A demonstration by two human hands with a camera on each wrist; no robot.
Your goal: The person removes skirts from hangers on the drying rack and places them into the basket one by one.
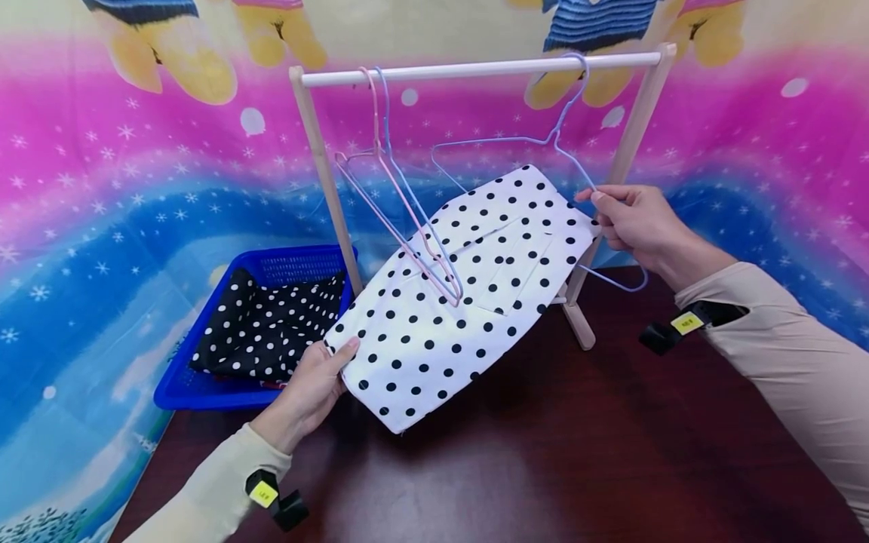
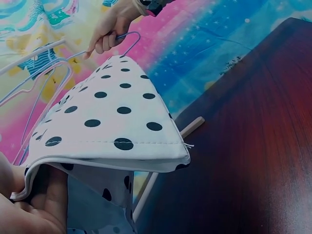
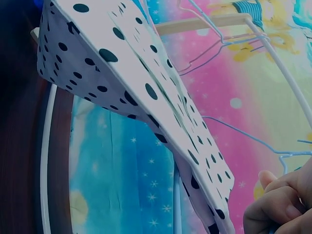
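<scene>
A white cloth with black polka dots (image 1: 434, 332), folded flat with stitched edges, slants across the head view. My left hand (image 1: 319, 385) pinches its lower left corner, thumb on top; the left wrist view shows its fingers (image 2: 56, 200) tucked under the fold. My right hand (image 1: 638, 222) pinches the right arm of a blue hanger (image 1: 498, 140), right beside the cloth's upper right corner. That hanger hooks over the rack's white bar, and the cloth hides much of its lower part. In the right wrist view the cloth (image 3: 131, 83) stretches away from the right hand (image 3: 280, 207).
A pink hanger (image 1: 377, 124) and another blue hanger (image 1: 388, 113) hang near the left end of the wooden rack (image 1: 475, 72), overlapping the cloth. At left, a blue basket (image 1: 204, 392) holds black cloth with white dots (image 1: 271, 324). The dark table (image 1: 543, 467) extends in front.
</scene>
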